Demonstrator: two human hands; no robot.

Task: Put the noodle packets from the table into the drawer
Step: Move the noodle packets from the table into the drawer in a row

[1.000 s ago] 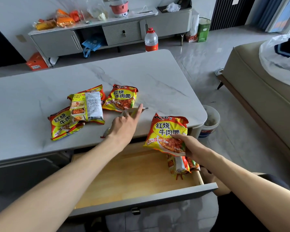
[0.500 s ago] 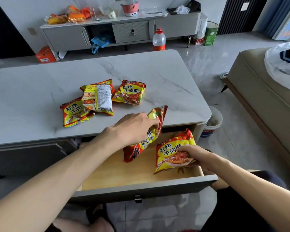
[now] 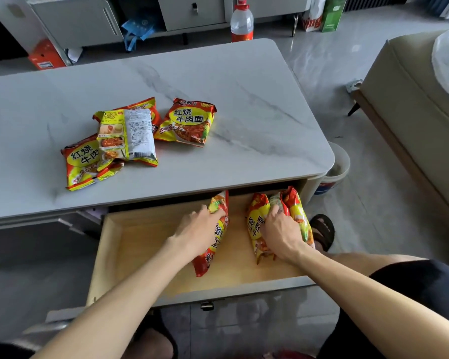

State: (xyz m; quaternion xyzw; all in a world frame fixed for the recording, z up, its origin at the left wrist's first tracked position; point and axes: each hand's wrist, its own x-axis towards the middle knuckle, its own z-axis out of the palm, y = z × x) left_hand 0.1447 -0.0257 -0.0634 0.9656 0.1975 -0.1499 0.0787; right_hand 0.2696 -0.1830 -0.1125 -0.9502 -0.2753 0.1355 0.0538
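Observation:
The wooden drawer stands pulled out under the grey marble table. My left hand grips a red and yellow noodle packet standing on edge inside the drawer. My right hand presses on another noodle packet at the drawer's right end, where at least one more packet leans beside it. On the table lie several packets: one face up, one showing its back on top of two others.
A white bucket sits on the floor by the table's right corner. A beige sofa fills the right side. Beyond the table stand a water bottle and a grey cabinet. My sandalled foot is right of the drawer.
My left hand took a packet from the table edge and lowered it into the drawer. My right hand brought its packet down onto the drawer's right end. The camera tilted down.

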